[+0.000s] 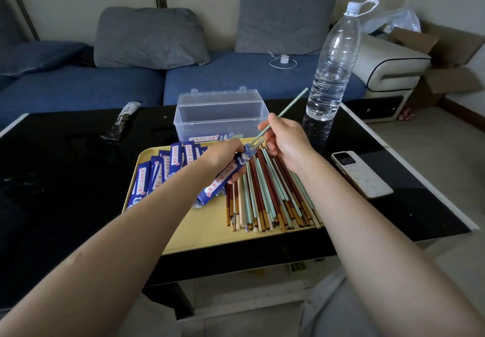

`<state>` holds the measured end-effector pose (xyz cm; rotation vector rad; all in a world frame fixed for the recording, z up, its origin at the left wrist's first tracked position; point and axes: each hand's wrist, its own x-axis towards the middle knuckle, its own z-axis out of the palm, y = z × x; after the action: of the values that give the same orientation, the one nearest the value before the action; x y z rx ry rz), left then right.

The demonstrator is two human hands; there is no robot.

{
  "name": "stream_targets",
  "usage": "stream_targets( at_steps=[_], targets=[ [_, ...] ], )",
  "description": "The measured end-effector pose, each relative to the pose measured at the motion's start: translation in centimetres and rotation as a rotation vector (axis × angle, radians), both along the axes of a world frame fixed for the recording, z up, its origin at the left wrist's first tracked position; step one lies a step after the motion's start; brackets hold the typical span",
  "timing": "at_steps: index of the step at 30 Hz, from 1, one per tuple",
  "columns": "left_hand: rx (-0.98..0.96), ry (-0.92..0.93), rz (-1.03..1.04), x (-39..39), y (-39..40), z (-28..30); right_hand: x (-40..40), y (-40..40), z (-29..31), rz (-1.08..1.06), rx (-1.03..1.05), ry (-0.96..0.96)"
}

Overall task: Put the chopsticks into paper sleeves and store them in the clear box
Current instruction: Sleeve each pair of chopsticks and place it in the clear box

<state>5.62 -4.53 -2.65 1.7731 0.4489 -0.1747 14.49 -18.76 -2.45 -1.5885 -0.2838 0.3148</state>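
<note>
A: How far was the work?
B: Hardly begun. The left hand (223, 154) gripped a blue sleeve (227, 172); the right hand (284, 141) pinched a green chopstick (284, 109) at its mouth.
A: And the rest?
B: Many chopsticks (270, 194) lay on the tray (210, 231); the clear box (220, 116) behind held only a few sleeves.

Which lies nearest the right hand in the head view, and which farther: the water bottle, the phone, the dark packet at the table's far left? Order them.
From the right hand:
1. Phone, just to its right on the table.
2. Water bottle, beyond it, standing at the far right.
3. Dark packet, across the table, far left.
</note>
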Motion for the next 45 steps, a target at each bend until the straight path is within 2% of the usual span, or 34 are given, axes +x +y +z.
stream_targets(
  at_steps=[4,6,8,10,12,14,16,20,22,24,27,29,31,32,36,38,40,42,45],
  targets=[
    [-0.005,-0.017,0.009,0.0,-0.1,0.0,0.0,-0.1,0.1,0.034,-0.047,-0.029],
    [-0.001,-0.031,0.008,-0.1,-0.2,0.1,-0.3,0.0,0.0,0.143,-0.201,-0.053],
    [0.008,-0.038,0.014,-0.1,-0.2,0.1,-0.5,0.1,-0.3,0.246,-0.338,0.001],
    [0.0,-0.027,0.034,0.0,-0.2,0.1,-0.5,0.2,-0.4,0.201,-0.358,0.054],
    [-0.008,-0.003,0.046,-0.1,-0.3,0.2,0.1,0.3,-0.3,0.061,-0.26,0.054],
    [0.004,0.022,0.048,-0.2,-0.4,0.3,0.8,0.2,-0.3,-0.054,-0.193,0.007],
    [0.004,0.035,0.048,-0.3,-0.5,0.4,0.8,0.1,-0.4,-0.084,-0.233,-0.089],
    [0.027,0.029,0.064,0.1,-0.5,0.4,-0.5,-0.1,0.0,0.068,-0.35,-0.247],
    [0.073,0.021,0.066,0.4,-0.4,0.4,-1.1,0.2,-0.1,0.135,-0.399,-0.26],
    [0.203,-0.003,0.047,0.7,-0.3,0.5,-1.1,0.6,-0.2,0.134,-0.412,-0.238],
    [0.647,-0.005,-0.08,0.9,0.6,1.2,-1.3,1.0,-0.1,0.204,-0.375,-0.143],
    [0.876,-0.028,-0.149,1.0,1.3,1.5,-1.5,1.4,0.2,0.239,-0.346,-0.097],
    [0.882,-0.104,-0.087,1.0,2.4,1.8,-1.4,2.2,0.6,0.2,-0.266,-0.044],
    [0.89,-0.196,0.007,0.9,3.1,1.8,-1.0,2.6,0.8,0.151,-0.221,-0.011],
    [1.036,-0.373,0.285,1.2,6.1,1.5,2.7,3.7,1.5,-0.15,-0.057,0.117],
    [1.047,-0.31,0.301,1.3,7.5,0.9,5.1,4.5,1.8,-0.283,0.015,0.18],
    [1.114,-0.186,0.225,1.7,8.5,-0.3,7.3,5.7,1.8,-0.348,0.027,0.209],
    [1.139,-0.079,0.13,1.9,8.7,-1.3,8.7,6.9,1.7,-0.352,-0.068,0.21],
    [1.155,-0.054,0.101,2.3,9.3,-2.3,9.5,10.2,1.6,-0.309,-0.251,0.189]
  ],
)
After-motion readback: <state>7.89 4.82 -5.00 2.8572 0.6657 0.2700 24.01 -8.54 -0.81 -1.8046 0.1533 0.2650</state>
